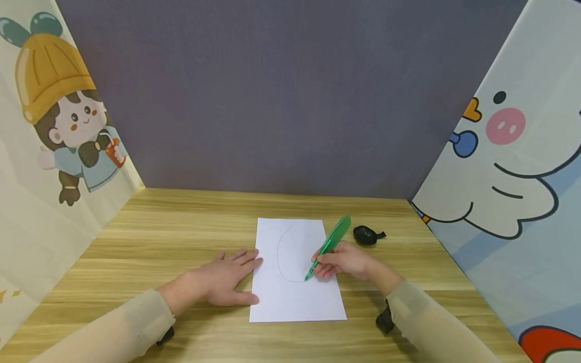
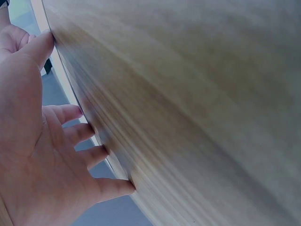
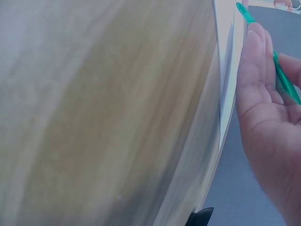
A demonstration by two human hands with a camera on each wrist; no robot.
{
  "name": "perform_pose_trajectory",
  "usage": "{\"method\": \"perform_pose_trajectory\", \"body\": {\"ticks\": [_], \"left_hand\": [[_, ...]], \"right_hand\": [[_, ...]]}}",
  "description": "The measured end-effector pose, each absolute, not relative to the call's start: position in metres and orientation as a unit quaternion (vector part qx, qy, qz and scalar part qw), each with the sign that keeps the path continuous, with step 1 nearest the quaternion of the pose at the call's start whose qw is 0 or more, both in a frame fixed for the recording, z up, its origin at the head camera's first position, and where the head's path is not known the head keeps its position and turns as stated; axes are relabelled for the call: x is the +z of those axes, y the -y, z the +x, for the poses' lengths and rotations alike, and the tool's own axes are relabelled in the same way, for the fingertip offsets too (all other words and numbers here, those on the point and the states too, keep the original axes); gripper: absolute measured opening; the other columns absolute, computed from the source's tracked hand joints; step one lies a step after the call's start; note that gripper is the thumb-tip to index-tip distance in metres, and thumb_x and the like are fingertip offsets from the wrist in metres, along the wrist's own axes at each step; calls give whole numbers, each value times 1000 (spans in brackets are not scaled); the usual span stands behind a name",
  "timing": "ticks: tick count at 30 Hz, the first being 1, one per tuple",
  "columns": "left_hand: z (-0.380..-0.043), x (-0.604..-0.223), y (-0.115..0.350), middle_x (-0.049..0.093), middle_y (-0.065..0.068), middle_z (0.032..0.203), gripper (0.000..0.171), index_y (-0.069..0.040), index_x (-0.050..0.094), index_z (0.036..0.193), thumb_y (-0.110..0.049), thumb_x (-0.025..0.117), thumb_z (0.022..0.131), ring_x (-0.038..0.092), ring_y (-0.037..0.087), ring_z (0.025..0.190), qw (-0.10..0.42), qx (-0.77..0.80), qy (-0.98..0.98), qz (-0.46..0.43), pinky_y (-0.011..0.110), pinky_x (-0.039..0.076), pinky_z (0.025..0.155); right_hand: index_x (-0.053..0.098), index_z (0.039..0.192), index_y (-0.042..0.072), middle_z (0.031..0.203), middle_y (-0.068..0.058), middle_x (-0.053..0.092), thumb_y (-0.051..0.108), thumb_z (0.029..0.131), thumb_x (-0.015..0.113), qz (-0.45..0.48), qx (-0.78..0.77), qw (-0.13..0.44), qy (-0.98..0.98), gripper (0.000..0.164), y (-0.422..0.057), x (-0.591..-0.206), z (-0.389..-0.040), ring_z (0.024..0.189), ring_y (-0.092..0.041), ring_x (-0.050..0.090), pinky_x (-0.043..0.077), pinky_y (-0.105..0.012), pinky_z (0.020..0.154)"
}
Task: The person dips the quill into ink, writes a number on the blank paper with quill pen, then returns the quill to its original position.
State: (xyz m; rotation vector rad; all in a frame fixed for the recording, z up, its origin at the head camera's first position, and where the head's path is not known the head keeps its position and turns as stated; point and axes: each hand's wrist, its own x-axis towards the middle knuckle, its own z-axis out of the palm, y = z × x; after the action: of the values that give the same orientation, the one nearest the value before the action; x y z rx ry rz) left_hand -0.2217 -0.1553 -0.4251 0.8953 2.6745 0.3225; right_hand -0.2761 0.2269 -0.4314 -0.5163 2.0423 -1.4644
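A white sheet of paper (image 1: pixel 299 305) lies on the wooden table, bearing a thin curved line like the left and lower part of an oval. My right hand (image 1: pixel 342 260) pinches a green pen (image 1: pixel 333 237) with a broad leaf-shaped top, its tip on the paper at the line's lower end. The same pen (image 3: pixel 286 81) shows between thumb and fingers in the right wrist view. My left hand (image 1: pixel 227 277) lies flat with spread fingers, fingertips and thumb on the paper's left edge. In the left wrist view the palm of this hand (image 2: pixel 51 155) is seen.
A small black rounded object (image 1: pixel 365 235) with a short tail sits right of the paper, beyond my right hand. A grey panel (image 1: pixel 281 101) stands behind the wooden table (image 1: pixel 181 217). Cartoon-printed sheets (image 1: pixel 522 191) flank both sides.
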Motion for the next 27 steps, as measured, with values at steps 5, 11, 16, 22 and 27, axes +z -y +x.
{"method": "perform_pose_trajectory", "body": {"ticks": [5,11,16,22,27], "left_hand": [[-221,-424,155,24,6,184,101,-16,31,175,-76,61,100,20,39,171,152,112,-931,312,80,19,129],[-221,-424,154,23,6,184,101,-16,31,175,-76,61,100,20,38,171,153,111,-932,311,80,19,129],[-221,-425,155,24,7,184,100,-16,31,175,-76,61,100,20,39,171,151,112,-931,313,80,20,129],[-222,-425,155,23,6,185,100,-16,31,175,-76,61,100,20,39,171,152,111,-930,314,81,20,129],[-222,-426,155,23,6,185,100,-16,31,175,-76,61,100,20,39,171,152,112,-931,313,80,19,129]], "right_hand": [[64,133,-20,108,-23,81,8,111,58,-193,-550,285,-761,37,-229,-431,-276,94,-18,80,68,-34,87],[64,132,-19,106,-19,82,9,111,58,-187,-554,285,-759,36,-231,-430,-275,94,-18,79,68,-33,86],[64,132,-20,106,-18,82,9,111,59,-185,-554,285,-760,36,-232,-429,-275,93,-17,79,68,-33,86],[64,132,-19,105,-17,82,8,111,58,-183,-553,283,-762,34,-234,-429,-276,93,-17,79,68,-33,86],[64,132,-19,105,-18,82,8,111,59,-184,-551,280,-764,35,-236,-429,-278,92,-17,79,68,-34,87]]}}
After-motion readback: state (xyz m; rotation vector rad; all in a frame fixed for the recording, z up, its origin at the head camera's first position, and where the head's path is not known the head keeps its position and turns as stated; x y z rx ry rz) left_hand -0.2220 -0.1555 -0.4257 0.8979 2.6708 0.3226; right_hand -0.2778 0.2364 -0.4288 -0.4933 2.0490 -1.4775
